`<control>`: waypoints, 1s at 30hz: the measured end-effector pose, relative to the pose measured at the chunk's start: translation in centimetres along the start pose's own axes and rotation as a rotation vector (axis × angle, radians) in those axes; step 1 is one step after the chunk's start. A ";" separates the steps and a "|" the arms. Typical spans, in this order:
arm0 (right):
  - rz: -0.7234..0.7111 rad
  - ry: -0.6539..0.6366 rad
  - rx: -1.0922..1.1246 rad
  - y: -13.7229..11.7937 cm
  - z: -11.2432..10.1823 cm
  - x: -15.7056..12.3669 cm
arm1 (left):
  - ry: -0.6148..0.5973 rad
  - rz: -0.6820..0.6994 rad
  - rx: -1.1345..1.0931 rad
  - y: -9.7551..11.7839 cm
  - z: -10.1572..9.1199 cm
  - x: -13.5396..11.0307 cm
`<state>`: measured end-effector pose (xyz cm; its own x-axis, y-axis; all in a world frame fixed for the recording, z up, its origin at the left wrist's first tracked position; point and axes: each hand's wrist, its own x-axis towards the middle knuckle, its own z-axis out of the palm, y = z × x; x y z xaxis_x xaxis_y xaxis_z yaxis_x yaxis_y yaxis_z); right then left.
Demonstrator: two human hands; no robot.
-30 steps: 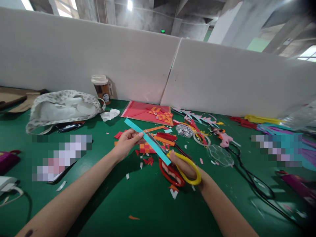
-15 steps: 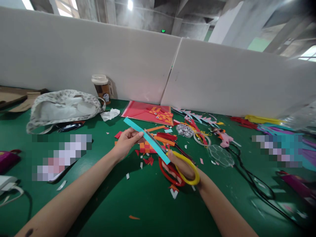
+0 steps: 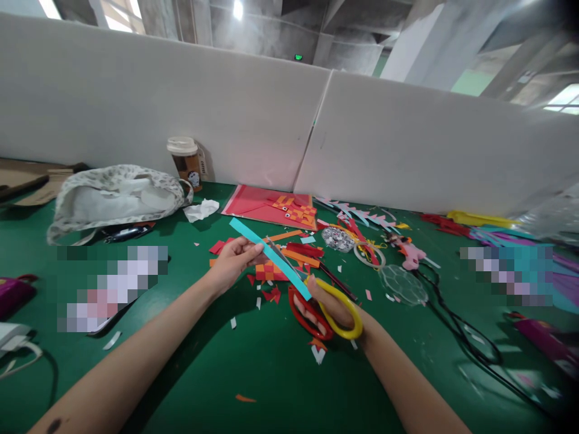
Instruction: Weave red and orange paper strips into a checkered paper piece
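Green felt covers the bench [image 3: 253,367], walled off behind by white panels. Above it the left hand [image 3: 233,260] pinches a teal paper strip [image 3: 270,258] between thumb and fingers. The strip slants down to the right hand [image 3: 326,308], whose fingers are closed through the yellow and red loops of scissors [image 3: 316,301], blades along the strip. Beneath both hands lie red and orange paper scraps [image 3: 289,256]; far beyond the left hand stands a lidded coffee cup [image 3: 185,161].

One long teal paper strip [image 3: 271,258]; one pair of red-and-yellow-handled scissors [image 3: 328,310]; one lidded brown paper cup [image 3: 185,160]; one patterned fabric bag [image 3: 115,199]; two bare forearms.
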<state>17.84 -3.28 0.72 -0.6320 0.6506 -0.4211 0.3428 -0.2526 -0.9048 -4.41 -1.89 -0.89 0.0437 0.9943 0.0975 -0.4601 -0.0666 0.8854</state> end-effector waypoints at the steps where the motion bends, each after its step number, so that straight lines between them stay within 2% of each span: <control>1: 0.001 -0.008 0.010 0.0 0.0 0.0 | -0.005 -0.003 -0.004 0.0 0.0 0.0; 8: -0.013 -0.027 0.016 -0.1 -0.1 0.0 | -0.021 0.004 -0.005 0.2 0.0 -0.1; 15: 0.021 0.021 0.027 0.1 0.0 0.0 | -0.036 -0.019 0.000 0.0 0.0 -0.2; 21: 0.019 -0.037 0.062 -0.2 0.2 0.2 | -0.035 -0.026 0.001 -0.2 -0.1 -0.2; 25: 0.043 -0.060 0.118 -0.9 0.5 0.1 | -0.100 -0.026 -0.041 -0.1 -0.3 -0.3; 30: 0.042 -0.121 0.184 -1.3 0.3 0.1 | -0.022 -0.016 0.037 -0.2 0.0 -0.2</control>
<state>17.09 -3.13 1.80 -0.7023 0.5489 -0.4533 0.2452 -0.4112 -0.8779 -4.39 -2.10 -1.07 0.0709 0.9931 0.0929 -0.4265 -0.0540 0.9029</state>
